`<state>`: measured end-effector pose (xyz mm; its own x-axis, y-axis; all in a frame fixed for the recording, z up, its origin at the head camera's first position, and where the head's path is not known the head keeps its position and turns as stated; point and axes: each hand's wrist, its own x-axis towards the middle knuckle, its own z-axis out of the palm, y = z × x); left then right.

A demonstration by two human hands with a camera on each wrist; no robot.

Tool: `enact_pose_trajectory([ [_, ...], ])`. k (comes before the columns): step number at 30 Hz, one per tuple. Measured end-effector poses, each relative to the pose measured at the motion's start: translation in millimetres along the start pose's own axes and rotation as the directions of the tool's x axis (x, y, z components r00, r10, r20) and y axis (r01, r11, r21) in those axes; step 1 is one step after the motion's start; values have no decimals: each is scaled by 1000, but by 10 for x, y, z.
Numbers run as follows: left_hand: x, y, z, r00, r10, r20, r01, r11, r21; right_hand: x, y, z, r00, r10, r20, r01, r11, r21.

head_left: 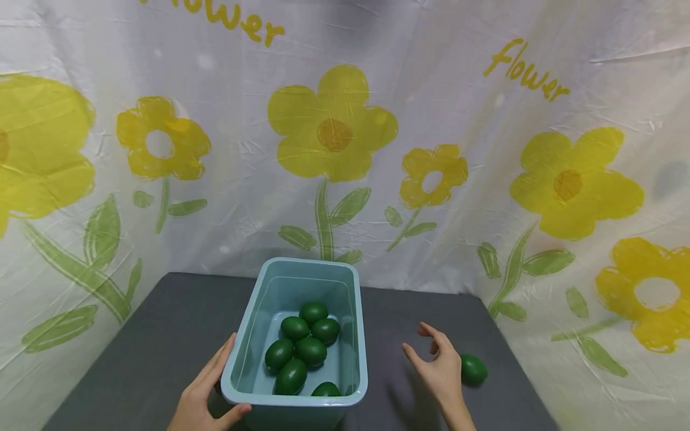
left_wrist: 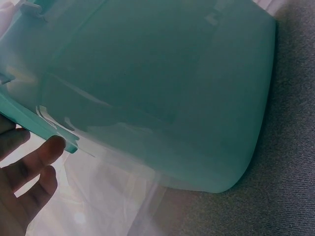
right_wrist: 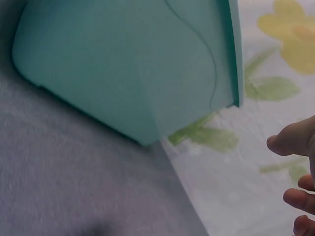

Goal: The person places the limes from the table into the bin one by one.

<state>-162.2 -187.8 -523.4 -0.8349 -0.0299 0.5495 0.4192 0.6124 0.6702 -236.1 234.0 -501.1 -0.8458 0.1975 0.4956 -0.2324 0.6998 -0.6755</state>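
Note:
A light blue-green plastic bin [head_left: 359, 335] stands on the dark table, with several smooth, glossy green oval fruits [head_left: 311, 352] on its floor, resembling avocados or limes. My left hand [head_left: 202, 398] rests at the bin's near left corner, extended fingers along the left rim and thumb by the front rim. In the left wrist view, those fingertips [left_wrist: 56, 146] meet the rim's edge. Over the table right of the bin is my right hand [head_left: 439, 365], thumb and index finger spread apart with nothing between them. Another green fruit [head_left: 474, 370] lies just right of that hand, partly hidden by it.
The dark grey table [head_left: 390, 317] extends on both sides of the bin. A white curtain [head_left: 232, 149] printed with yellow flowers hangs behind the table and along both sides. The bin's outer wall [right_wrist: 113, 59] fills much of the right wrist view.

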Motion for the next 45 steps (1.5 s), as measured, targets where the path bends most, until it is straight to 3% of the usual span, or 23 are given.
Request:
enact_pose_trajectory([
  [6,-18,13,-3,1000,-8,14,8,1000,5,-33,137,-74,1000,10,-15,-11,996,-90],
  [20,-7,8,9,1000,-7,0,7,1000,-8,-28,485,-201,997,-54,-54,39,968,-248],
  [29,-8,18,5,1000,-16,5,16,1000,-2,7,740,-357,999,50,-7,-50,944,-325],
  [35,-4,5,6,1000,-12,5,12,1000,-4,21,867,-442,987,154,48,-124,913,-389],
  [45,-3,6,4,1000,-10,1,10,1000,5,-8,1019,-476,971,231,68,-181,885,-428],
])
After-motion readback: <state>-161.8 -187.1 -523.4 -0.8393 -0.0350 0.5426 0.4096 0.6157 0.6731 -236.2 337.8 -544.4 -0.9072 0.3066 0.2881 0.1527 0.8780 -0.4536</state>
